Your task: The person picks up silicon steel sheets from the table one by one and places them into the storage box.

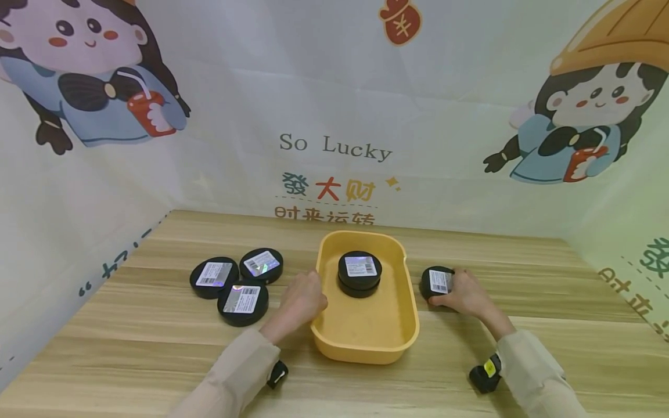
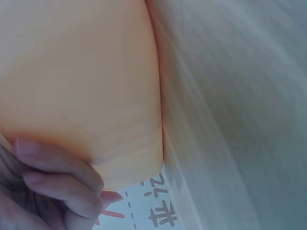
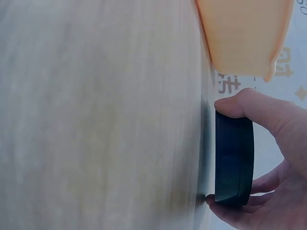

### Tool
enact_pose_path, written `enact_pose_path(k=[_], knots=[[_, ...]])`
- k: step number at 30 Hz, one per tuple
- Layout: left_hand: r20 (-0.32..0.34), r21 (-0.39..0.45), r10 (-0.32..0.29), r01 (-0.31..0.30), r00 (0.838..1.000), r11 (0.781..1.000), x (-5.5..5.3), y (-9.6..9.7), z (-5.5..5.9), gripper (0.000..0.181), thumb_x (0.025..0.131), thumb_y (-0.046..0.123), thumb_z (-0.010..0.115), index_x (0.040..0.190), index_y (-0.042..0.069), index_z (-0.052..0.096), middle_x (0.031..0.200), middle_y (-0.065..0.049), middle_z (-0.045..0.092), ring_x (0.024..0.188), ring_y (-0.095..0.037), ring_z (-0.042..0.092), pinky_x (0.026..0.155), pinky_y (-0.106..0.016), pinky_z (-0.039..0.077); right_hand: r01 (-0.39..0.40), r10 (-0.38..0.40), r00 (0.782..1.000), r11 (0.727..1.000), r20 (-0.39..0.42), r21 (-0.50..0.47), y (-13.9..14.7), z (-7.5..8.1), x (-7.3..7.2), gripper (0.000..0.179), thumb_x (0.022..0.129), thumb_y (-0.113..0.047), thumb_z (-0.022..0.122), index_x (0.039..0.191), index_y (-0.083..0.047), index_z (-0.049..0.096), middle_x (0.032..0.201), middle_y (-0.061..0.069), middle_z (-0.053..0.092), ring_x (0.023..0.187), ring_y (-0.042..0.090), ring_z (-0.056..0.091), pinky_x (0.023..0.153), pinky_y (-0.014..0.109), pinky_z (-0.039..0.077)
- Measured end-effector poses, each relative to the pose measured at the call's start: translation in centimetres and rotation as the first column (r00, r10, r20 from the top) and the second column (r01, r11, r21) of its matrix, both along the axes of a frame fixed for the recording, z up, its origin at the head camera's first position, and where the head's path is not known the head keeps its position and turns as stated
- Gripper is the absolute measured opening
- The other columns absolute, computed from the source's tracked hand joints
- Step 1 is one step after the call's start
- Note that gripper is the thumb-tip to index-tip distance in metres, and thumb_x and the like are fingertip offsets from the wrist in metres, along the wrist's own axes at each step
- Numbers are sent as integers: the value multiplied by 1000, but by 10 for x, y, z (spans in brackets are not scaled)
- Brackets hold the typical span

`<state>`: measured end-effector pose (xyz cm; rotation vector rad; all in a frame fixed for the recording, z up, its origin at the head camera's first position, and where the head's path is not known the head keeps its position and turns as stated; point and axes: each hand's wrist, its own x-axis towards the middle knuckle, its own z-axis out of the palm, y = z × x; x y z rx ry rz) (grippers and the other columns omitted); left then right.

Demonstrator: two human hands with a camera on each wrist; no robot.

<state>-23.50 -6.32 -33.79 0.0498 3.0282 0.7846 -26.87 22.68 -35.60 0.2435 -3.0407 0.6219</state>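
My right hand [image 1: 465, 293] grips a black round puck-like case [image 1: 438, 281] with a white label, right of the yellow tub. In the right wrist view, thumb and fingers span the case [image 3: 233, 160] by its edge, close over the table with a shadow beneath. My left hand [image 1: 300, 305] holds the left rim of the yellow tub [image 1: 360, 354]; the left wrist view shows its curled fingers [image 2: 64, 182] against the outer wall. Inside the tub, two black cases [image 1: 360, 267] lie stacked, the upper one label up.
Left of the tub, three more black labelled cases [image 1: 243, 303] lie close together on the wooden table [image 1: 130, 360]. A printed cloth [image 1: 334, 93] with cartoon figures and lettering hangs behind and at the sides. Each wrist wears a small black device [image 1: 485, 377].
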Motion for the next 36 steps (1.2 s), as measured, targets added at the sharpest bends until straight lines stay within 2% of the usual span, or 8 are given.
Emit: enact_pose_path(k=[14,21,29,36], knots=[[-1,-4,3,-3,1000,1000,0,0,0,14,70,-1,59,84,-3,55,67,-9,50,58,-20,50,45,-27,41,19,-20,1000,996,-16,-92,0,4,2,85,66,-24,72,119,23,27,104,36,44,89,39,49,78,49,42],[-3,-4,5,-5,1000,1000,0,0,0,16,70,-1,59,86,-4,55,68,-10,50,59,-21,50,46,-27,41,5,-13,998,989,-54,-151,-3,8,3,89,68,-23,71,124,24,20,116,41,36,104,48,43,88,54,36],[-9,-5,4,-4,1000,1000,1,0,0,13,70,0,59,82,-3,56,68,-10,50,59,-21,49,47,-28,41,-11,-22,989,975,-145,-223,-9,13,5,86,68,-22,71,123,23,23,113,38,39,99,44,45,86,53,38],[-19,-2,10,-10,1000,1000,0,-1,-1,7,68,0,59,75,-1,56,68,-9,50,59,-22,49,46,-29,40,8,-55,986,960,-160,-280,-17,23,7,87,68,-23,72,127,18,23,117,34,38,102,42,44,88,52,37]])
